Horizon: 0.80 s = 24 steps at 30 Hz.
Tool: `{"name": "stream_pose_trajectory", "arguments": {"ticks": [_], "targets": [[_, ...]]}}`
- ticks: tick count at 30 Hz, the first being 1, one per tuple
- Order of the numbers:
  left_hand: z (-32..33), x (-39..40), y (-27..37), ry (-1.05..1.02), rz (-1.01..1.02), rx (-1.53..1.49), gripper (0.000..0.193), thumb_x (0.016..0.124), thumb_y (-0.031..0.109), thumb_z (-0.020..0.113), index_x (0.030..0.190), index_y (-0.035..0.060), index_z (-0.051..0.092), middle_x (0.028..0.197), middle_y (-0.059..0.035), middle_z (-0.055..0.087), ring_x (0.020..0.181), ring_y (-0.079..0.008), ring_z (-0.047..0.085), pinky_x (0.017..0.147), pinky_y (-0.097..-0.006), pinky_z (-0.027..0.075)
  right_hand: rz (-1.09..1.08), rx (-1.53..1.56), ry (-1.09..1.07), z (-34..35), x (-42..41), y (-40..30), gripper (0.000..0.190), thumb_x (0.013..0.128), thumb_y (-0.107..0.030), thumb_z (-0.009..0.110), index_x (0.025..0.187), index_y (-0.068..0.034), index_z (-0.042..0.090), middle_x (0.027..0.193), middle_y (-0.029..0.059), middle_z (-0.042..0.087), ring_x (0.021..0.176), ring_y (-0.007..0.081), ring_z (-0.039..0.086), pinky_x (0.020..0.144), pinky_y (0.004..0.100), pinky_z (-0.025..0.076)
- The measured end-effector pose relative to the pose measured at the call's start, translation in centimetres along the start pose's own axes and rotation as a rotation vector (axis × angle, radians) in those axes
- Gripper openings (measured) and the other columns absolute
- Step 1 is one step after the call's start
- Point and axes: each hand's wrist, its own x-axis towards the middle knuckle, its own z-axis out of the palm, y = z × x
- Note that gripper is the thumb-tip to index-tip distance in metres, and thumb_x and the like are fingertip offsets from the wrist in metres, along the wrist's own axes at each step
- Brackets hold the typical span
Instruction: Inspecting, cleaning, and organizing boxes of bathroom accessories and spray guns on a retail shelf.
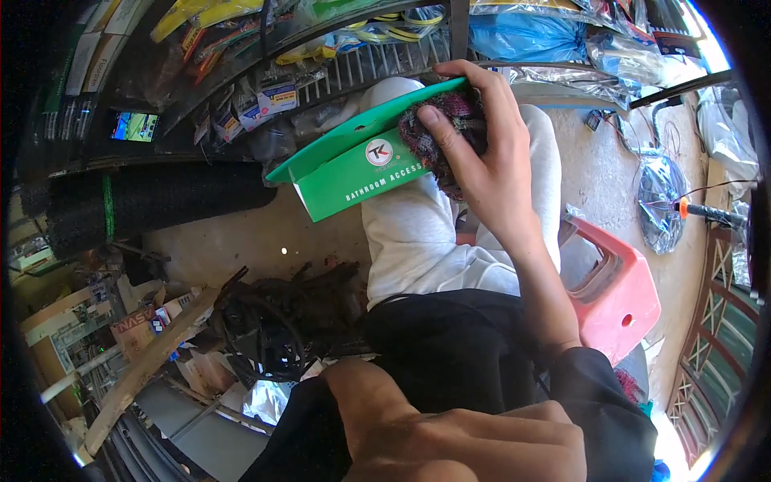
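Observation:
A green cardboard box (355, 175) with white printing is tilted over my knee, in front of the shelves. My right hand (491, 138) holds a crumpled dark knitted cloth (443, 135) against the box's right end. The thumb presses on the cloth, while the fingers reach over the far side by the box's upper edge. Whether the box rests on the knee is unclear. Close to the camera at the bottom, my left hand (476, 440) is bent across my chest. Its fingertips are hidden, so I cannot see whether it holds anything.
A pink plastic stool (614, 295) stands at my right. Packaged goods (277, 99) fill the shelving ahead, near a lit screen (134, 126). Left lie a black mesh roll (156, 202), coiled black hose (265, 325) and a wooden plank (150, 361). A bagged coil (662, 199) lies right.

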Motion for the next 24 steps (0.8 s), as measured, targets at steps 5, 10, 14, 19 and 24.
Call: {"name": "stream_pose_trajectory", "arguments": {"ticks": [5,10,14,19,24], "targets": [[-3.0,0.7,1.0,-0.286,-0.13,-0.15,0.043,0.11,0.041,0.051,0.081,0.0105,0.055,0.078,-0.0119,0.061,0.063,-0.0236,0.057,0.058,-0.0417,0.049,-0.008,-0.009,0.008,0.0,0.1,0.2,0.04,0.09,-0.015,0.078,0.126,-0.004,0.062,0.113,0.0165,0.065,0.105,0.0375,0.062,0.093,0.0437,0.049],[-5.1,4.5,3.2,-0.357,-0.271,0.568,0.026,0.104,0.017,0.061,0.08,0.0087,0.055,0.076,-0.0146,0.069,0.065,-0.0324,0.066,0.068,-0.0473,0.053,0.037,0.001,-0.012,-0.3,0.6,0.1,0.04,0.09,-0.013,0.078,0.126,-0.003,0.062,0.115,0.0171,0.066,0.108,0.0371,0.062,0.096,0.0432,0.048],[-9.9,6.9,5.3,-0.779,-0.116,1.101,0.021,0.088,-0.001,0.078,0.1,0.0014,0.061,0.094,-0.0164,0.076,0.092,-0.0362,0.072,0.093,-0.0518,0.054,0.053,0.009,-0.017,-1.2,0.6,0.5,0.038,0.089,-0.012,0.08,0.122,-0.002,0.065,0.111,0.0158,0.067,0.102,0.033,0.065,0.092,0.0395,0.05],[-14.7,7.5,7.2,-0.215,0.408,1.971,0.049,0.09,0.01,0.074,0.136,0.004,0.057,0.147,-0.0234,0.05,0.138,-0.0415,0.048,0.116,-0.0516,0.036,-0.086,-0.028,-0.076,-2.7,-1.5,0.1,0.032,0.087,-0.021,0.084,0.11,-0.003,0.07,0.1,0.012,0.069,0.087,0.0269,0.067,0.077,0.0365,0.053],[-18.6,9.2,6.6,-0.01,0.583,2.223,0.047,0.108,0.035,0.053,0.142,0.0031,0.054,0.164,-0.0252,0.027,0.147,-0.0439,0.035,0.121,-0.0535,0.026,-0.3,-0.015,-0.136,-3.9,-4.1,-1.8,0.044,0.081,-0.038,0.083,0.108,-0.004,0.074,0.088,0.0076,0.069,0.075,0.0241,0.065,0.065,0.0367,0.052]]}}
